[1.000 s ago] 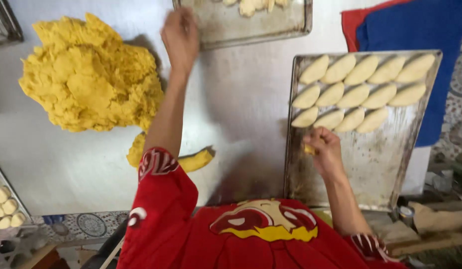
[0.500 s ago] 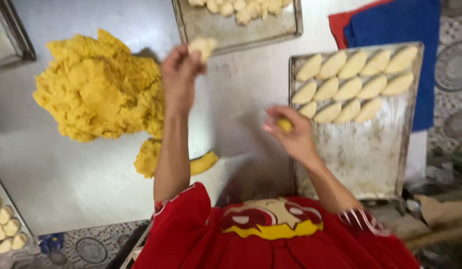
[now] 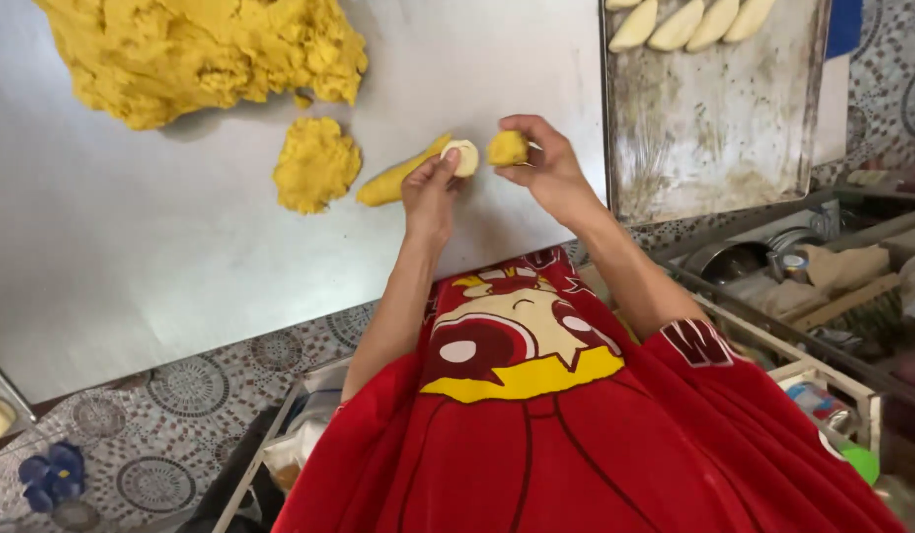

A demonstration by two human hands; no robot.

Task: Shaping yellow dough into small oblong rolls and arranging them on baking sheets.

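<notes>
Left hand [image 3: 430,188] pinches pale filling ball [image 3: 464,158]; right hand [image 3: 541,163] pinches yellow dough piece [image 3: 508,148]; the two nearly touching above table [image 3: 132,247]. Likely wrapping step: flatten dough evenly, centre filling, seal seam. Tray [image 3: 714,148] just right of right grip.

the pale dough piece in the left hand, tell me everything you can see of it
The pale dough piece is a small, cream-white, roundish lump with a smooth, soft-looking surface, lighter than the yellow dough around it. It is pinched at the fingertips of the left hand, held just above the metal table. It sits close beside the small yellow dough ball in the right hand, and in front of the tip of a yellow dough roll.
</notes>
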